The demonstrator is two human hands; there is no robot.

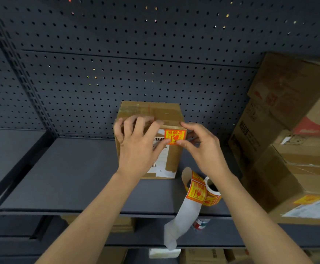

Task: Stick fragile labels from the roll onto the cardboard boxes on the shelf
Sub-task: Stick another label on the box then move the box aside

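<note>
Squarely upright fragile label (175, 137) on small box (151, 115), both hands pressing

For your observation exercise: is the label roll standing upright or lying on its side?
Lying on its side: the label roll shows its open core toward the camera, its backing strip trailing over the shelf edge.

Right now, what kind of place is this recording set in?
Probably a stockroom or warehouse packing area: dark metal shelf with a pegboard back, stacked cardboard boxes bearing shipping labels, and a roll of fragile labels.
</note>
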